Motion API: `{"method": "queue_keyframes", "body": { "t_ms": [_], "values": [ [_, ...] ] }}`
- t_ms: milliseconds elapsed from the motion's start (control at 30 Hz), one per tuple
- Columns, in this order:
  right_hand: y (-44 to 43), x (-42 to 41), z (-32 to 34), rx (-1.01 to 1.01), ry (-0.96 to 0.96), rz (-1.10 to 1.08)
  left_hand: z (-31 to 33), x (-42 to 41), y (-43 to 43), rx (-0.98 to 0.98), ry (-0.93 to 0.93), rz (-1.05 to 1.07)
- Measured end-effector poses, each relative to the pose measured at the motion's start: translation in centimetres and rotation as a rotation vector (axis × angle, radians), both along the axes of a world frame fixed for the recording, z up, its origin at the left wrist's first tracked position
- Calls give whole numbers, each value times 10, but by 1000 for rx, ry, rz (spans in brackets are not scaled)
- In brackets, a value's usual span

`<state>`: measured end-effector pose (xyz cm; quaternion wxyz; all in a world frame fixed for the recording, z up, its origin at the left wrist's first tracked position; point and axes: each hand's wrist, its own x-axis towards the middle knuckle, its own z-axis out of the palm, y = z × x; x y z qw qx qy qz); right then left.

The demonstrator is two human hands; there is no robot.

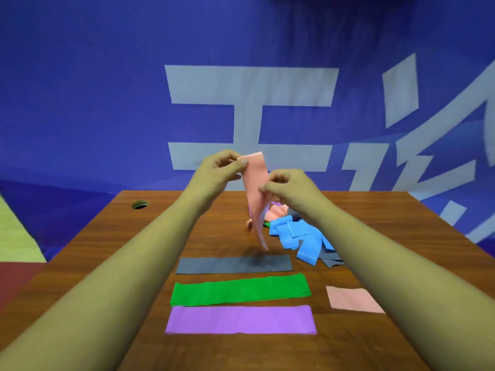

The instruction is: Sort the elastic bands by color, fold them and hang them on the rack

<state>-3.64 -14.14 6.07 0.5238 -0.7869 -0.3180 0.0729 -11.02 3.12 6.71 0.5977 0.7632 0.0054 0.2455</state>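
wooden table [241,352] | hole [140,204] far left | grey band [234,264], green band [239,290], purple band [240,319] flat, parallel | folded pink piece [353,299] right | tangled heap of bands [297,234] behind

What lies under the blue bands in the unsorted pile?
A dark grey band pokes out beneath the blue bands at the near edge, a green sliver at the left. Whatever else they cover is hidden.

On the table [107,263] three flat bands lie crosswise, the nearest band [241,319] before the middle band [241,290], the farthest band [234,264] behind both; a folded band [353,299] lies to their right; the tangled heap [300,236] sits behind them; the left hand [219,170] and right hand [286,184] hold the hanging band [257,183] over the heap's left edge; a cable hole [139,204] sits far left.
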Motion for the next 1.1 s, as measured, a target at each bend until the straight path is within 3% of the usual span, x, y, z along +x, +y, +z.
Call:
{"method": "queue_keyframes", "body": {
  "t_ms": [233,367,500,700,767,933,1100],
  "values": [
    [-30,-19,15,246,77,9,3,-18,-28,53,58,-106],
    [-46,-29,23,132,-28,16,-10,-27,-46,61,82,-153],
    [-56,-36,30,94,-53,2,-26,-33,-65,-157,55,-231],
    [-78,-42,37,-85,-106,44,-30,-32,-82,-228,-39,-193],
    [-82,-39,42,-7,-76,13,-33,-31,-88,-255,52,-275],
    [-97,-20,55,298,68,-140,-64,-30,-108,-68,307,-368],
    [-132,1,39,386,208,-293,-90,-26,-116,8,449,-431]
  ]
}}
